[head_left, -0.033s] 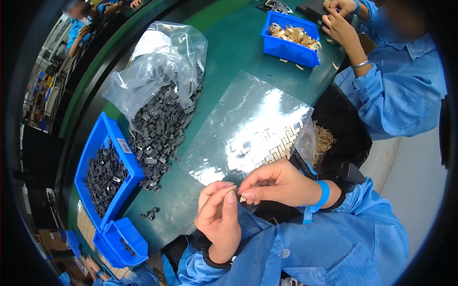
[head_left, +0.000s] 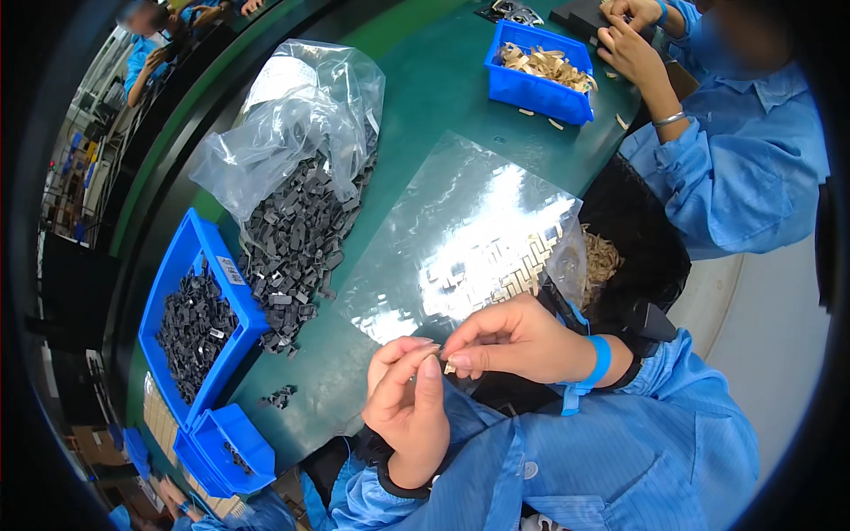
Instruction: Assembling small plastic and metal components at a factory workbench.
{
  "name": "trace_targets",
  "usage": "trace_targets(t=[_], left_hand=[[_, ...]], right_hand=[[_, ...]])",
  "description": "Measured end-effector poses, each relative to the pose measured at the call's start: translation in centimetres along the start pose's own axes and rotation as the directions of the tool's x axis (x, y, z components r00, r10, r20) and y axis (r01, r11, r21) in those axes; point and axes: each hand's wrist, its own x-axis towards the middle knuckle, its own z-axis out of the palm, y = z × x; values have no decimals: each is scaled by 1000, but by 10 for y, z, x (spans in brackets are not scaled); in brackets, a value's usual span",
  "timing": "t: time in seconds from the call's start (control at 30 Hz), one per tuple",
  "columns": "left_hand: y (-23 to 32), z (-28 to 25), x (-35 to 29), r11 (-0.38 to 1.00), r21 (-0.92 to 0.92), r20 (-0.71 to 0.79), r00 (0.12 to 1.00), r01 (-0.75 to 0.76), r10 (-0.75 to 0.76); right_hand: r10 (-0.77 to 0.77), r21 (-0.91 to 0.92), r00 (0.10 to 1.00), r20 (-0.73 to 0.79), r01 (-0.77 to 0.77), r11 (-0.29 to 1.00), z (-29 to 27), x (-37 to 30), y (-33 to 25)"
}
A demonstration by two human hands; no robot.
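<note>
My right hand [head_left: 524, 343] pinches a small beige piece [head_left: 450, 368] between thumb and fingertips. Close against it, my left hand [head_left: 409, 400] is closed in a pinch, its fingertips meeting those of the right; anything they hold is too small and covered to name. Just beyond both hands lies a clear plastic sheet [head_left: 460, 190] on the green table, glare whitening much of it. Rows of small beige pieces [head_left: 518, 276] show on its near right part.
At left, black plastic parts [head_left: 297, 234] spill from a clear bag [head_left: 310, 106]. Beside them stand a blue bin [head_left: 251, 329] of dark parts and a smaller blue bin [head_left: 239, 442]. A blue bin [head_left: 522, 93] of beige strips stands far right, near a co-worker's hands [head_left: 630, 53].
</note>
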Motion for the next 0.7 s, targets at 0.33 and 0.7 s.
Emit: trace_targets(t=[0.33, 0.7], left_hand=[[-7, 0, -3, 999, -42, 79, 997, 5, -2], [7, -22, 7, 940, 265, 60, 977, -214, 206]], right_hand=[[1, 13, 995, -100, 1, 1000, 6, -3, 2], [-331, -960, 922, -202, -121, 251, -94, -64, -74]])
